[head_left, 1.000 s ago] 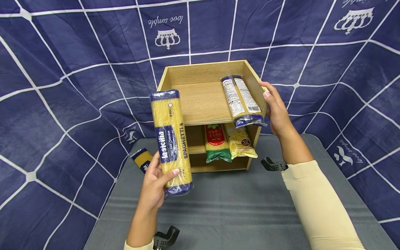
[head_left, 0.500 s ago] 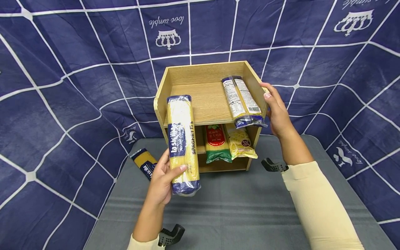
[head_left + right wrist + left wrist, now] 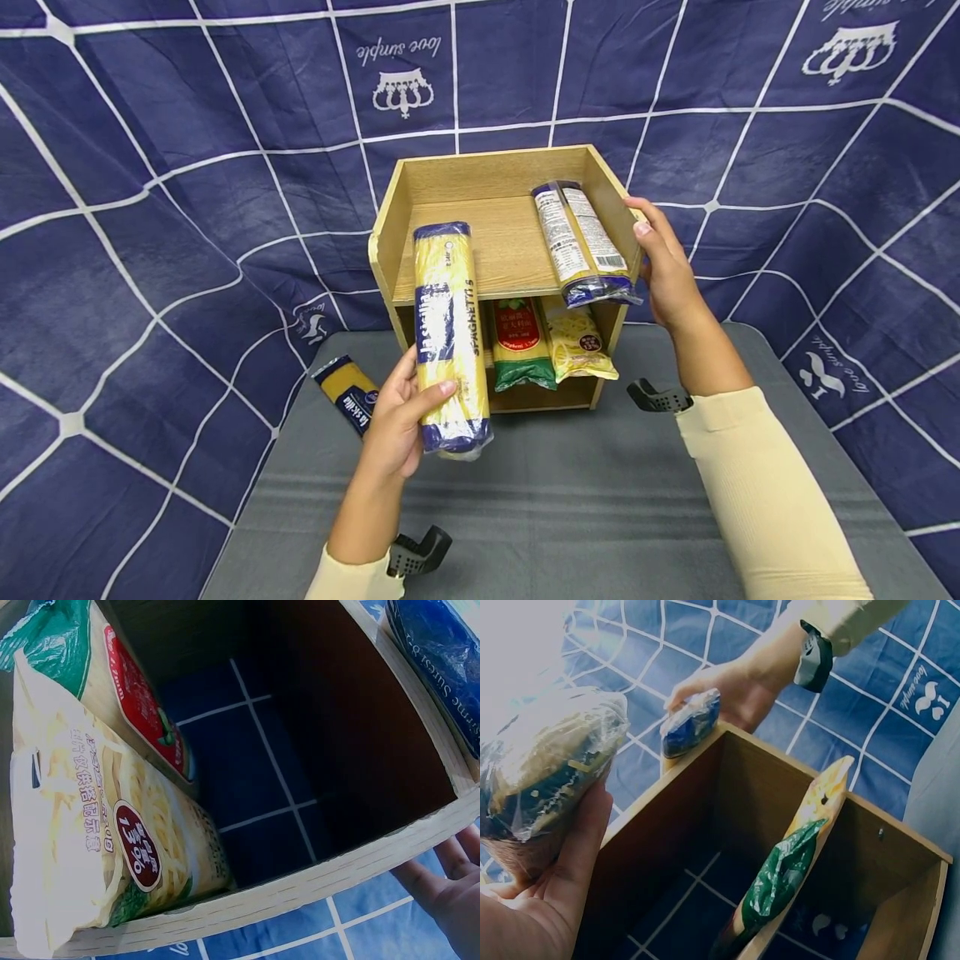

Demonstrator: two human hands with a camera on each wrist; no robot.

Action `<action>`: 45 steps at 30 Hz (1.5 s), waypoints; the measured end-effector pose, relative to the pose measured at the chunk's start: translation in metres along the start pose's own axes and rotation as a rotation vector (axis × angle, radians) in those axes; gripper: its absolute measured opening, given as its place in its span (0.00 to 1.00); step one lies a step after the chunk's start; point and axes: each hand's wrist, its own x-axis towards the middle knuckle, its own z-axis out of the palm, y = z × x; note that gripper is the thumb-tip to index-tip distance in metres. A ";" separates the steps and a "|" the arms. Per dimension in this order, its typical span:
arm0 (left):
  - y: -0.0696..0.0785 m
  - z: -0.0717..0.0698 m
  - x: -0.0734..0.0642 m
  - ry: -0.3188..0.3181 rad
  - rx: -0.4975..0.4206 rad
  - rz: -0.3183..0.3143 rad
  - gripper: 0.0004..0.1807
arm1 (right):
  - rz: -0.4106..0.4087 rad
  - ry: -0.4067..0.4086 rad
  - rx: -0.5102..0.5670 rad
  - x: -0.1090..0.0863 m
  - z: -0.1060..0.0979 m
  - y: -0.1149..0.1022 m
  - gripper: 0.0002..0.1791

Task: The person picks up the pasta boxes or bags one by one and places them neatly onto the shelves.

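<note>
My left hand holds a pack of spaghetti, yellow with blue ends, thumb across its front. The pack is tilted in front of the left part of the wooden shelf; its blue end fills the left of the left wrist view. At the right side panel, my right hand grips the edge with its fingertips over it. A second spaghetti pack lies back side up on the top board, against that panel.
On the middle level lie a red-and-green spaghetti bag and a yellow noodle bag, side by side. Another blue-and-yellow spaghetti pack lies on the grey cloth to the left. Blue checked fabric hangs behind the shelf.
My left hand has carried the spaghetti pack to the right, in front of the shelf's left part, and the pack stands more upright. The right hand has stayed at the side panel.
</note>
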 end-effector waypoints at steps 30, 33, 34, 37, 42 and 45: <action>0.019 0.022 0.032 -0.014 -0.016 -0.114 0.27 | -0.003 0.007 -0.008 -0.001 -0.001 0.001 0.24; 0.020 0.024 0.036 -0.023 -0.023 -0.115 0.27 | 0.003 0.005 -0.006 -0.002 0.000 0.001 0.24; 0.021 0.025 0.037 -0.026 -0.028 -0.115 0.26 | 0.006 0.004 -0.006 -0.002 0.000 0.001 0.24; 0.020 0.026 0.040 -0.039 -0.039 -0.108 0.26 | 0.013 0.004 -0.011 -0.002 0.001 0.001 0.24; 0.019 0.030 0.047 -0.056 -0.059 -0.090 0.26 | 0.014 0.015 -0.011 -0.002 0.001 0.000 0.24; 0.019 0.033 0.050 -0.050 -0.067 -0.089 0.26 | 0.014 0.015 -0.007 -0.002 0.000 -0.001 0.24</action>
